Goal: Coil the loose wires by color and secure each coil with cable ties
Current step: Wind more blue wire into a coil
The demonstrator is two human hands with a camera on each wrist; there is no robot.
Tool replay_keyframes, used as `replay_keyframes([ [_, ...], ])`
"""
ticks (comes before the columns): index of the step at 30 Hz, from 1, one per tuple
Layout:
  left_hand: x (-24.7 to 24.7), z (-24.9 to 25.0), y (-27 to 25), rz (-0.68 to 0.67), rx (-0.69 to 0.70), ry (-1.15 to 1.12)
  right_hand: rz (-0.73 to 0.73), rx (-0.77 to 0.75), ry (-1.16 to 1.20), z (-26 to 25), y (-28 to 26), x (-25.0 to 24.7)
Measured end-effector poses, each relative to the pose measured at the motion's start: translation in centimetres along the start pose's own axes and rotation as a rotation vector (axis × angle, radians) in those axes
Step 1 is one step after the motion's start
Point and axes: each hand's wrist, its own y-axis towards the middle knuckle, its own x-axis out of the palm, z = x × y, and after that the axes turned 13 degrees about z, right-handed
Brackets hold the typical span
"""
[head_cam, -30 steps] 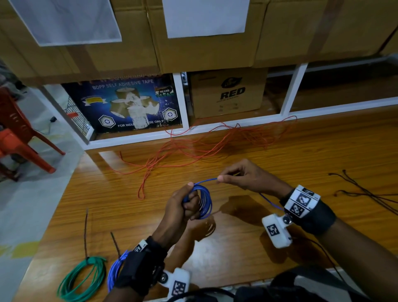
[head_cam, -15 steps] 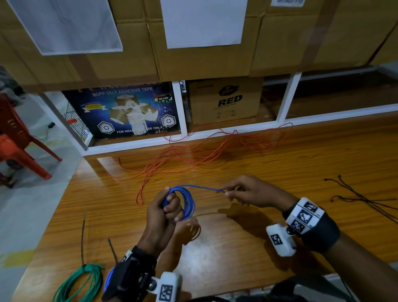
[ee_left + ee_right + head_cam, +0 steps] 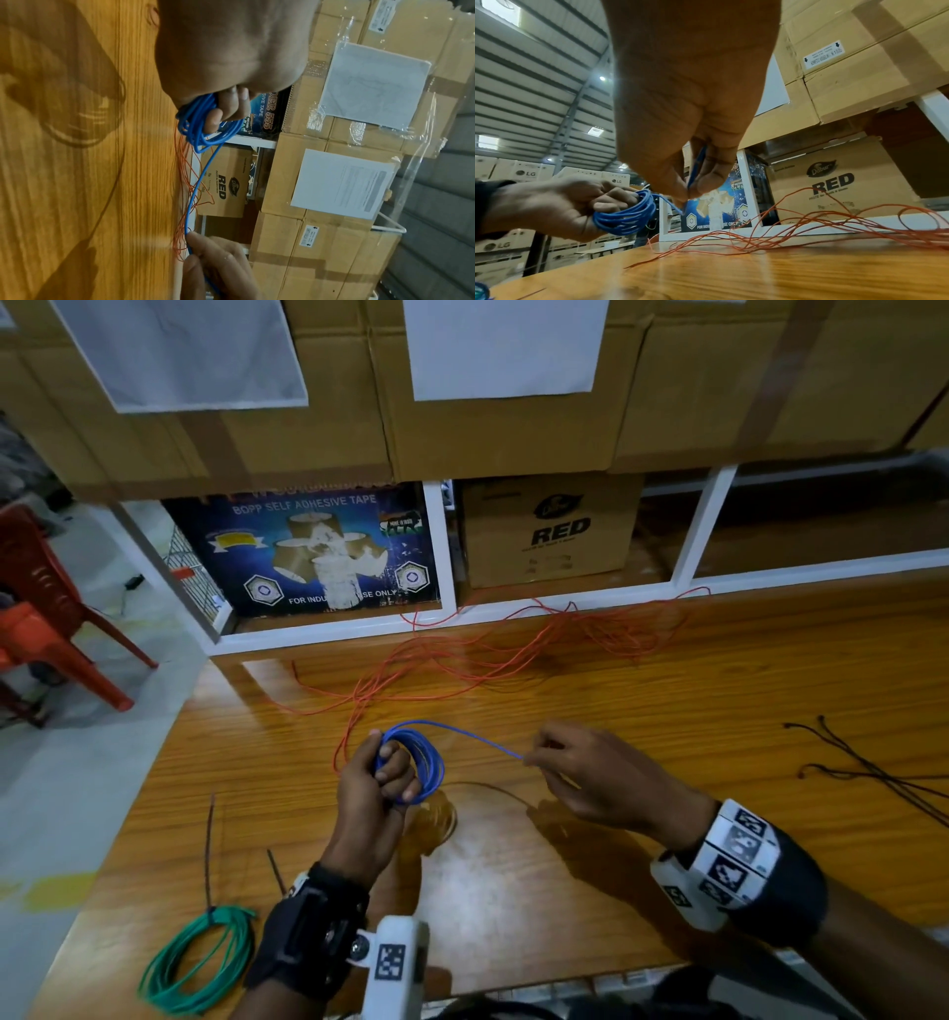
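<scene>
My left hand (image 3: 382,775) grips a coil of blue wire (image 3: 429,765) above the wooden table (image 3: 667,701), fingers curled through the loops (image 3: 197,121). A free strand of the blue wire runs right to my right hand (image 3: 534,760), which pinches it between thumb and fingers (image 3: 693,182). A loose tangle of orange wire (image 3: 513,649) lies at the table's far edge. At the near left sits a green coil (image 3: 197,960) bound with a black cable tie (image 3: 209,845). Another black tie (image 3: 276,870) lies beside it.
Thin black cable ties (image 3: 873,773) lie at the table's right. Behind the table a white shelf frame (image 3: 447,546) holds cardboard boxes (image 3: 549,531) and a blue tape carton (image 3: 308,552). Red plastic chairs (image 3: 46,608) stand on the floor at left.
The left hand with the blue coil has shifted left and away; the right hand moved right, drawing the free blue strand out longer between the hands.
</scene>
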Motion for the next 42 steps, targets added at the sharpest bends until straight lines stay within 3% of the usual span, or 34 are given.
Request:
replay_keyframes([
  [7, 1.1, -0.8, -0.5, -0.056, 0.059, 0.177, -0.316, -0.005, 0.06, -2.8, 1.0, 0.0],
  [12, 2.0, -1.6, -1.3, -0.169, 0.02, 0.4, -0.391, -0.091, 0.256, -5.4, 1.9, 0.3],
  [14, 2.3, -1.9, -1.8, -0.214, -0.005, 0.464, -0.324, -0.107, 0.303, -5.9, 2.4, 0.5],
  [17, 2.6, -2.5, -2.3, -0.247, -0.048, 0.527, -0.11, -0.084, 0.36, -6.2, 3.1, 0.5],
  [22, 3.0, -3.1, -3.4, -0.278, -0.164, 0.382, 0.21, 0.056, 0.44, -5.5, 3.1, 1.4],
  [31, 4.2, -3.5, -4.4, -0.306, -0.072, 0.353, 0.573, 0.139, 0.323, -4.2, 2.0, 2.4],
  [35, 4.2, -4.4, -5.1, -0.265, 0.068, 0.485, 0.569, 0.17, 0.317, -3.9, 1.9, 2.3],
  [42, 4.2, -5.7, -4.7, -0.179, 0.186, 0.669, 0.524, 0.252, 0.258, -4.2, 0.1, 3.0],
])
